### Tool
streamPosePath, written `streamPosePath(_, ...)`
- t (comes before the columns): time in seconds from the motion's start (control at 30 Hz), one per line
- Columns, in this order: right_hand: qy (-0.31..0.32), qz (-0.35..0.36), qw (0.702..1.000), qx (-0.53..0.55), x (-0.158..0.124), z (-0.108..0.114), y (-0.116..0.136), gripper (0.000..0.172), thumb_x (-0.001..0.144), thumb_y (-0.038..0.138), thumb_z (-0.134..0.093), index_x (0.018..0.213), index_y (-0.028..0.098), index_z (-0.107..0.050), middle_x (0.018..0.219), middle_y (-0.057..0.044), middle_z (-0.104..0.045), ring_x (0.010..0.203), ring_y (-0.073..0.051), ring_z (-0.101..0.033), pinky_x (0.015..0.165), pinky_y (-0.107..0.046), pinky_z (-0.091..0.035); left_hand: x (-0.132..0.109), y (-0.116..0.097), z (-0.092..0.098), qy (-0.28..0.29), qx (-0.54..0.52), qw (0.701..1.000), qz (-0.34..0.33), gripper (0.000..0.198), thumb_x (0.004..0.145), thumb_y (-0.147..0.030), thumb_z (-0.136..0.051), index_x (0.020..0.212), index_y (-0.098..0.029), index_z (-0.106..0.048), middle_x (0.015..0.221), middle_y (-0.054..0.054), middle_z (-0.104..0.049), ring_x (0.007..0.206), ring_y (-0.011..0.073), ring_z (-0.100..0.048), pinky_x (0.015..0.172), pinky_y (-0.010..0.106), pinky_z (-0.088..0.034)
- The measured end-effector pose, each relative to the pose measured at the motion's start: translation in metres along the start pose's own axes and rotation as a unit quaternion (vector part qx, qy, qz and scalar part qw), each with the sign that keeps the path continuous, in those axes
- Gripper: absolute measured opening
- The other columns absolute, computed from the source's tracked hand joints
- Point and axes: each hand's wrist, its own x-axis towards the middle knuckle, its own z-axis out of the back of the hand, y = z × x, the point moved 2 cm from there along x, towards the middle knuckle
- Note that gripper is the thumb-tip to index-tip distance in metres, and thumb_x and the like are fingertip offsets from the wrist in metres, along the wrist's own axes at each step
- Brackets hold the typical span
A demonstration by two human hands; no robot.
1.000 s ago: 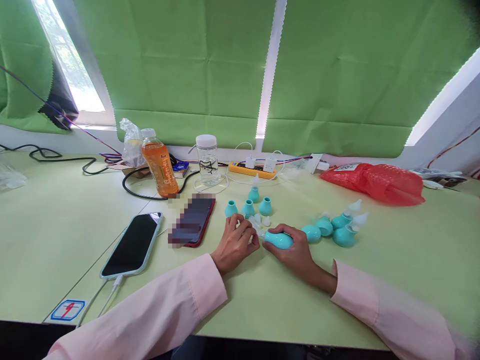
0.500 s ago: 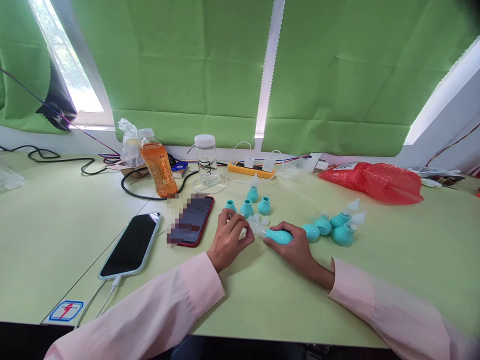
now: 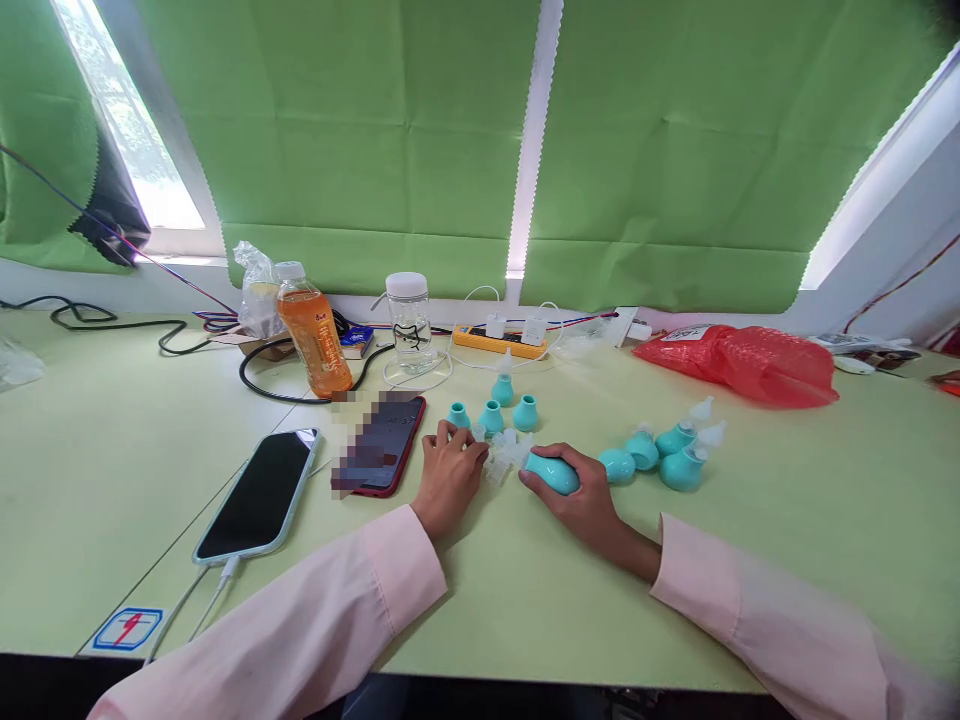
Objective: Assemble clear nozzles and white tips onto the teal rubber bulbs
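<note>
My right hand [image 3: 581, 492] is wrapped round a teal squeeze bulb [image 3: 553, 474] lying on its side. The bulb's left end is close to a small pile of clear plastic pieces [image 3: 508, 452]. My left hand [image 3: 452, 470] rests at the pile's left side, palm down, fingers bent and slightly apart. Its thumb is mostly hidden, and no held thing shows. Just beyond the hands stand open-necked teal bulbs [image 3: 526, 412], and behind them one bulb with a clear nozzle [image 3: 503, 388]. Several more teal bulbs [image 3: 681, 468] lie grouped on the right, some with nozzles fitted.
Left of my hands lie a red-cased phone [image 3: 390, 445] and a light-cased phone [image 3: 259, 495] with a charging cable. Along the back are an orange drink bottle [image 3: 316, 340], a clear jar [image 3: 409, 325], a yellow power strip [image 3: 499, 343] and a red plastic bag [image 3: 750, 365].
My left hand has drawn slightly left, and its thumb-and-finger pinch no longer shows. The clear pieces are more exposed. My right hand keeps its hold on the bulb.
</note>
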Motion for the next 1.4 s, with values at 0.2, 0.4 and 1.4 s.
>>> streamPosePath(0.2,0.068,0.015,0.997,0.014,-0.002,-0.002,0.005,0.019,0.068,0.033,-0.057,0.080,0.019,-0.053,0.078,-0.003,-0.062,0.071,-0.016,-0.057,0.066,-0.028,-0.045,-0.001,-0.007,0.018,-0.021,-0.155,0.988,-0.011,0.024,0.084,-0.020,-0.033,0.092,-0.016,-0.055,0.079,0.006,-0.058,0.078,0.0189,-0.041,0.067,0.034,-0.034)
streamPosePath(0.4,0.131,0.001,0.990,0.049,-0.010,-0.004,0.018,0.016,0.069,0.033,-0.056,0.075,0.019,-0.052,0.070,0.000,-0.060,0.065,-0.014,-0.055,0.060,-0.025,-0.045,-0.005,-0.020,0.023,0.027,-0.242,0.963,-0.114,0.027,0.083,-0.026,-0.032,0.066,-0.016,-0.051,0.061,0.003,-0.051,0.070,0.0168,-0.040,0.066,0.032,-0.037)
streamPosePath(1.4,0.036,0.044,0.997,0.055,0.014,0.020,0.009,0.019,0.066,0.031,-0.060,0.080,0.020,-0.054,0.077,-0.003,-0.061,0.071,-0.016,-0.057,0.064,-0.028,-0.046,-0.002,-0.012,0.014,0.092,-0.339,0.934,0.064,0.044,0.084,-0.041,-0.023,0.055,-0.015,-0.043,0.055,0.000,-0.041,0.053,0.0107,-0.039,0.053,0.024,-0.031)
